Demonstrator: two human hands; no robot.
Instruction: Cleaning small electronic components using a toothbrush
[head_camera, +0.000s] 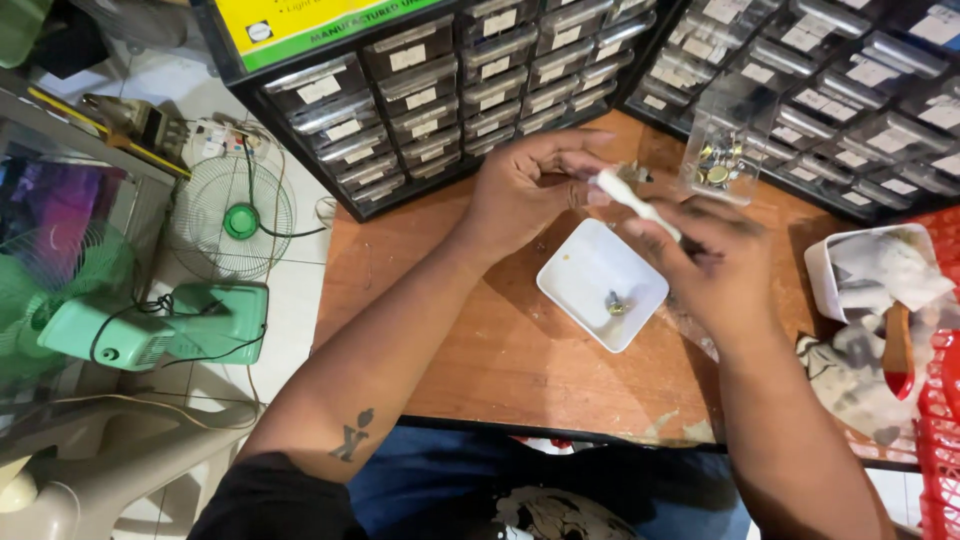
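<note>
- Head view, risk: the small metal part was pinched at the very tips of the left hand, above the wooden surface and beyond the white tray. I judged that a push from the white tool could flick it out of the pinch, and it might then land off the tray and roll away across the surface.
- Head view, second risk: the clear plastic drawer of brass pieces stood just past the right-hand fingers. A wide sweep of that hand could probably tip it and scatter its contents.
- Head view, left fingers: they were curled in tight, thumb against forefinger, clamped on the small metal part. How firmly could not be told.
- Head view, right hand: its fingers were closed round the white tool like a pen, the tip meeting the part held opposite.
- Head view, below the fingers: the white tray lay between both wrists, with one small metal piece inside, untouched.
- Head view, off to the right of the right fingers: a white tub of rags sat near.
</note>
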